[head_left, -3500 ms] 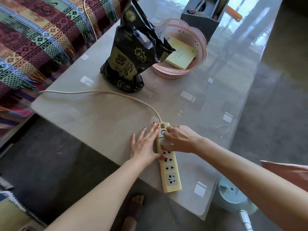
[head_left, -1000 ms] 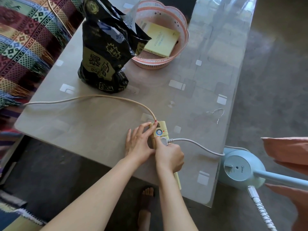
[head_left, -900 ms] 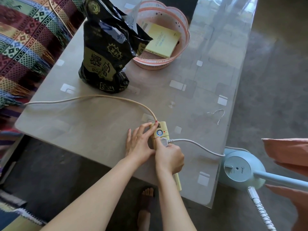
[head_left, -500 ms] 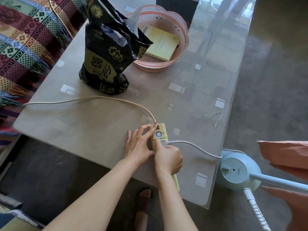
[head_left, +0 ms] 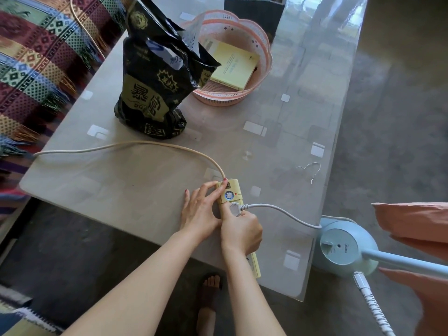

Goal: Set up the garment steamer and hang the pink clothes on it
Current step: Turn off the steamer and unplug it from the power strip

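A yellow power strip [head_left: 230, 194] lies near the table's front edge. My left hand [head_left: 200, 209] rests flat beside it, fingertips on its top end. My right hand [head_left: 240, 229] presses the steamer's grey plug [head_left: 234, 209] into the strip, thumb on the plug. The plug's white cord [head_left: 281, 212] runs right to the pale blue steamer base [head_left: 344, 248] on the floor, with its pole [head_left: 407, 263] and ribbed hose [head_left: 373, 304]. Pink clothes [head_left: 417, 221] hang at the right edge.
On the glass-topped table [head_left: 315, 93] stand a black and gold bag [head_left: 155, 81] and a pink basket [head_left: 242, 93] holding a yellow booklet. A thin wire hook [head_left: 312, 169] lies near the right edge. A striped blanket [head_left: 36, 57] covers the sofa at left. My bare foot [head_left: 208, 301] is below.
My right hand shifted from the strip's switch down onto the plug, now seated in the strip. The view swung right, bringing the steamer base and pink clothes further into sight.
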